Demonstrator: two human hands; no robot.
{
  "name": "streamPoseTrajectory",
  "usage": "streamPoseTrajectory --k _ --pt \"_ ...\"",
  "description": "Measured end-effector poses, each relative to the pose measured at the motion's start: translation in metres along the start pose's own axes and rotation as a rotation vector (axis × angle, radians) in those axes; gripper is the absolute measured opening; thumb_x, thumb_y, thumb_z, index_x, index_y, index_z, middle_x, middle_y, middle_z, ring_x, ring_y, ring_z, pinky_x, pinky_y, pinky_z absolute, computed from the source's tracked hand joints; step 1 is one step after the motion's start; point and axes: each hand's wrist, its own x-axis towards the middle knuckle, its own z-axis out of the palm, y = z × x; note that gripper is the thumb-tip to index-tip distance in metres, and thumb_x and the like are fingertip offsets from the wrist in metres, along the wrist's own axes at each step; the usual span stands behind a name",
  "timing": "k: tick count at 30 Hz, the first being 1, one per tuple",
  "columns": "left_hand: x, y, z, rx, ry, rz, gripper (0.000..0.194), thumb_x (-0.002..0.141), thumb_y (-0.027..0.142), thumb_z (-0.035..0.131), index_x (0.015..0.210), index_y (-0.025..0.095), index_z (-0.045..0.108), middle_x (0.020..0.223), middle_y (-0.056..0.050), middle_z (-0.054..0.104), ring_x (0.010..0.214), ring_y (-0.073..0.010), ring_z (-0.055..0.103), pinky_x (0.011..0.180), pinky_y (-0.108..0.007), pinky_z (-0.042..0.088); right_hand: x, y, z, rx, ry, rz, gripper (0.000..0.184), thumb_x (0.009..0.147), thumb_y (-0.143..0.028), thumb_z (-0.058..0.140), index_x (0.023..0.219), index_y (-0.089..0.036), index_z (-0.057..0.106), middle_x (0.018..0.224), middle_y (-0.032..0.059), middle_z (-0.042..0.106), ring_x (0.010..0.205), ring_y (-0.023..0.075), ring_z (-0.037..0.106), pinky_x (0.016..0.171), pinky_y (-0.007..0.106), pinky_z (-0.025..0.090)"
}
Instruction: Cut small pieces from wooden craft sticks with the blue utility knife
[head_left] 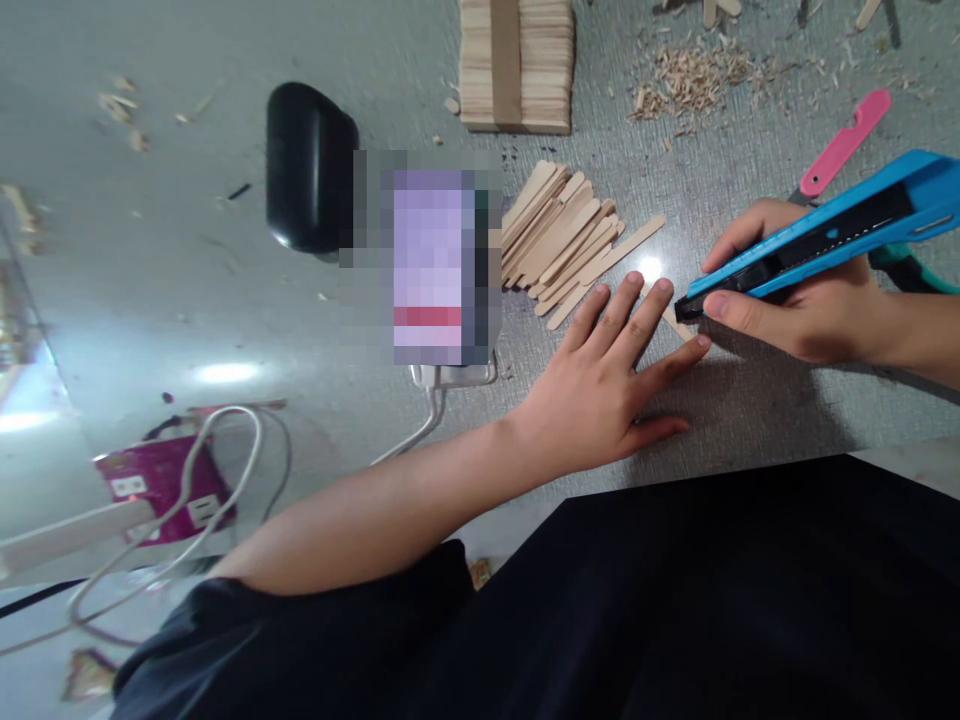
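A dark garment [675,600] lies nearest the camera, filling the lower part of the view. Beyond it, the left hand [596,385] rests palm down, fingers spread wide, grasping nothing. The right hand [825,320] is wrapped around a utility knife [847,222], thumb along its near side. The knife is bright blue with a black slider and a dark nose, and it slants down to the left.

A thin, pale wooden stick [677,323] lies on the table [390,60] by the left hand, showing between two of its fingertips; the rest is hidden. The knife's nose is right at this stick, though whether a blade touches it cannot be told.

Just past the left fingertips, loose sticks [562,240] lie fanned in a slanting heap, flat, plain and round-ended. Behind them stands a bundle of sticks [540,70] bound with a brown paper band [505,65]. Curled wood shavings [694,80] are scattered to its right, and a pink handle [847,145] lies just beyond the right hand. Left of the heap are a pixelated phone [427,245] and, farther off, a glossy black case [307,170].
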Motion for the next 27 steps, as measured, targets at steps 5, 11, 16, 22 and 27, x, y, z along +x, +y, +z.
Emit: streamPoseTrajectory --k 5,11,16,22,27 --pt "0.0002 0.0002 -0.0003 0.017 0.013 0.013 0.09 0.098 0.066 0.076 0.173 0.03 0.044 0.184 -0.026 0.024 0.171 -0.0533 0.022 0.134 -0.074 0.027 -0.0002 -0.0041 0.0 0.016 -0.005 0.028 0.017 0.09 -0.037 0.082 0.102 -0.028 0.073 0.085 0.0012 0.073 0.072 0.0198 0.069 0.066 0.038 0.065" --pt "0.0002 -0.0006 0.0008 0.019 0.022 0.018 0.089 0.098 0.066 0.076 0.173 0.029 0.043 0.184 -0.026 0.023 0.171 -0.053 0.023 0.134 -0.073 0.027 0.0015 -0.0035 -0.0002 0.041 -0.005 -0.042 0.018 0.091 -0.036 0.083 0.1 -0.026 0.072 0.081 0.0 0.073 0.068 0.0167 0.067 0.06 0.034 0.061" --pt "0.0 -0.0008 0.0018 0.012 0.014 0.013 0.091 0.098 0.066 0.076 0.173 0.03 0.043 0.184 -0.026 0.022 0.171 -0.0535 0.022 0.134 -0.074 0.026 -0.0001 -0.0023 0.0 0.019 -0.003 0.015 0.019 0.09 -0.039 0.083 0.102 -0.028 0.073 0.085 0.0006 0.074 0.073 0.0187 0.069 0.063 0.036 0.063" --pt "-0.0002 -0.0009 0.0015 0.002 0.024 0.018 0.089 0.098 0.064 0.077 0.173 0.029 0.044 0.184 -0.026 0.022 0.171 -0.0534 0.023 0.133 -0.074 0.026 0.0 -0.0007 0.001 0.025 0.014 -0.03 0.018 0.089 -0.035 0.084 0.101 -0.027 0.073 0.083 0.0014 0.074 0.07 0.0181 0.069 0.06 0.034 0.063" --pt "-0.0005 -0.0006 0.0014 -0.003 0.021 0.013 0.091 0.097 0.064 0.079 0.173 0.03 0.044 0.185 -0.024 0.021 0.171 -0.0533 0.022 0.134 -0.074 0.026 0.0009 -0.0011 0.0001 0.026 -0.004 -0.009 0.02 0.092 -0.042 0.082 0.101 -0.029 0.072 0.084 0.001 0.073 0.071 0.0194 0.069 0.062 0.037 0.064"
